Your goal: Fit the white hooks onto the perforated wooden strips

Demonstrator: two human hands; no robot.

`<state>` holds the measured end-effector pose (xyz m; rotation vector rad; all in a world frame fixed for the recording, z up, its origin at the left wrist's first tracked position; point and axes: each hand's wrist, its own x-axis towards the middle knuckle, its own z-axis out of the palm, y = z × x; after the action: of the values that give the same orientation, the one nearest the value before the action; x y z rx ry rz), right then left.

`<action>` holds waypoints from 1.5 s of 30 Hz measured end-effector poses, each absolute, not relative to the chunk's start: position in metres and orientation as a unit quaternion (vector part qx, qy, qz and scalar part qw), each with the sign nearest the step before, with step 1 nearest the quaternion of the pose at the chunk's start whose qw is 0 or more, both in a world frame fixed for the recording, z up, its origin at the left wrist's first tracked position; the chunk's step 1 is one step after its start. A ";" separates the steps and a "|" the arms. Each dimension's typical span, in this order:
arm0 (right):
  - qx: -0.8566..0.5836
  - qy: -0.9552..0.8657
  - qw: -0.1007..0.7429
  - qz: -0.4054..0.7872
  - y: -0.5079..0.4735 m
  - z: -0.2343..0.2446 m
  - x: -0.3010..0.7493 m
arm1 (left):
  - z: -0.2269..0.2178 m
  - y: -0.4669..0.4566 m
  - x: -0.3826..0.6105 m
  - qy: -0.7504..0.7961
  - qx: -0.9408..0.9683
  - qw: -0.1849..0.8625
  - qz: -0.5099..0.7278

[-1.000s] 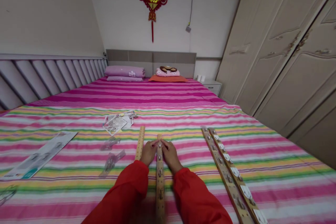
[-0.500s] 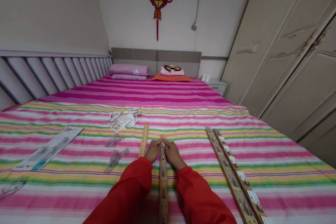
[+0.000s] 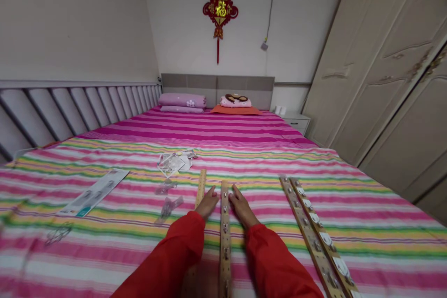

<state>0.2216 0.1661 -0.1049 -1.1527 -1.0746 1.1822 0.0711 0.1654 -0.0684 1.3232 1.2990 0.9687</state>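
A long wooden strip with metal hooks (image 3: 225, 235) lies lengthwise on the striped bedspread (image 3: 366, 205) in front of me. My left hand (image 3: 207, 203) rests flat just left of its far end, fingers stretched out. My right hand (image 3: 241, 206) lies flat just right of it, fingers also stretched. Neither hand holds anything. A second, bare wooden strip (image 3: 200, 188) lies under or beside my left hand. Both arms wear red sleeves.
Two more wooden strips with hooks and white pads (image 3: 316, 230) lie to the right. Clear plastic bags (image 3: 173, 162), small plastic pieces (image 3: 168, 206) and a printed card (image 3: 93, 192) lie to the left. A wardrobe (image 3: 391, 84) stands on the right; pillows (image 3: 181, 101) are at the headboard.
Both hands have let go of the far end of the middle strip and opened flat on either side of it. The view has shifted left.
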 end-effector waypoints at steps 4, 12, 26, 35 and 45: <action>-0.467 -0.386 0.605 0.517 0.157 -0.115 0.219 | -0.036 0.160 0.029 0.536 0.586 0.483 0.369; -0.429 -0.319 0.650 0.541 0.150 -0.112 0.220 | 0.000 0.194 -0.076 0.704 0.614 0.178 0.308; -0.413 -0.318 0.657 0.545 0.147 -0.107 0.221 | -0.010 0.198 -0.073 0.757 0.637 0.049 0.137; -0.415 -0.319 0.656 0.543 0.148 -0.107 0.221 | 0.011 0.184 -0.101 0.752 0.536 0.128 0.363; -0.399 -0.297 0.667 0.555 0.144 -0.100 0.222 | 0.030 0.156 -0.047 0.557 0.324 0.524 0.557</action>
<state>0.2218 0.1443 -0.0995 -0.9010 -0.6708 1.2515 -0.0474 0.1555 0.0297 0.7766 1.3326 1.3339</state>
